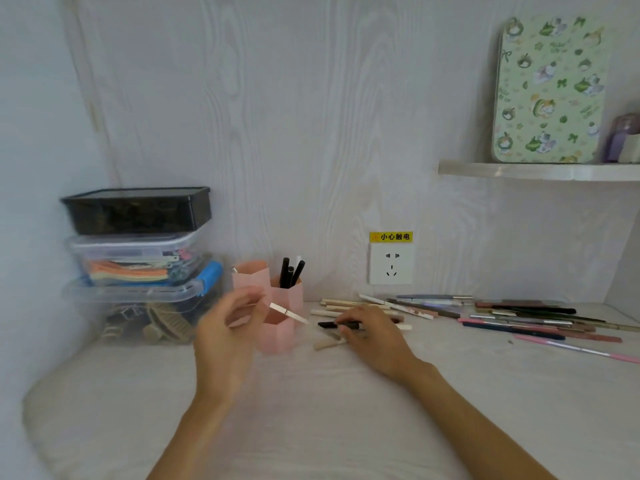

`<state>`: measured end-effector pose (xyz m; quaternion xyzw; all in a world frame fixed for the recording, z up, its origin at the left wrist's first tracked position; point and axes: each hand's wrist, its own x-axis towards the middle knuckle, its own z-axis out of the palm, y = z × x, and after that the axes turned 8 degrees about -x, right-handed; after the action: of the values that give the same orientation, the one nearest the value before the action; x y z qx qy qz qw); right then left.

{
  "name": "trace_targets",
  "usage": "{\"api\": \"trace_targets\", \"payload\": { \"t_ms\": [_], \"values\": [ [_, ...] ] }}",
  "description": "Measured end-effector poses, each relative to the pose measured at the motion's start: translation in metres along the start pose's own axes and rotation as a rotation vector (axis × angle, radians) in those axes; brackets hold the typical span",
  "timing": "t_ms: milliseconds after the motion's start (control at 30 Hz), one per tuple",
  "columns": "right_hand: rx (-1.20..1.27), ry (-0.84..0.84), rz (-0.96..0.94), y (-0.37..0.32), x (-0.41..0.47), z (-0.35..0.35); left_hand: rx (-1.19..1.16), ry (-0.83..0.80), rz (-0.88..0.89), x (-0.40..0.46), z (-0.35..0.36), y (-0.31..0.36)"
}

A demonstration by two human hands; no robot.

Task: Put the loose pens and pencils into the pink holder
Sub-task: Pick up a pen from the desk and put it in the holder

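Note:
The pink holder stands on the white desk, made of several hexagonal cups; black pens stick up from its back right cup. My left hand is in front of it, pinching a white pen that points right over the holder's low front cup. My right hand rests on the desk just right of the holder, fingers closed on a black pen lying flat. A short beige pen lies under that hand. Many loose pens and pencils lie spread to the right.
A stack of plastic storage boxes stands left of the holder against the wall. A wall socket with a yellow warning label is behind the pens. A shelf at upper right carries a patterned tin and a purple bottle.

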<state>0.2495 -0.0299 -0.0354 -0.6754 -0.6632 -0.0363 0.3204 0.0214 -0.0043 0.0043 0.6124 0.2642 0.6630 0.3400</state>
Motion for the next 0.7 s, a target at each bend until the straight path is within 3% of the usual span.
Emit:
{"api": "trace_targets", "payload": {
  "t_ms": [133, 200, 367, 567, 700],
  "values": [
    [-0.114, -0.017, -0.130, 0.000, -0.004, 0.005, -0.073, 0.294, 0.186, 0.041, -0.020, 0.028],
    [-0.143, -0.022, -0.180, -0.001, -0.007, 0.004, -0.053, 0.323, 0.279, 0.063, -0.024, 0.043],
    [-0.131, -0.020, -0.228, -0.002, -0.008, 0.000, 0.285, 0.158, 0.417, 0.099, -0.027, 0.058],
    [-0.128, -0.043, -0.171, -0.002, -0.009, 0.004, 0.780, -0.230, 0.302, 0.102, -0.014, 0.026],
    [-0.149, -0.053, -0.170, -0.002, -0.008, 0.003, 0.801, -0.123, 0.222, 0.083, -0.011, -0.005]
  ]
}}
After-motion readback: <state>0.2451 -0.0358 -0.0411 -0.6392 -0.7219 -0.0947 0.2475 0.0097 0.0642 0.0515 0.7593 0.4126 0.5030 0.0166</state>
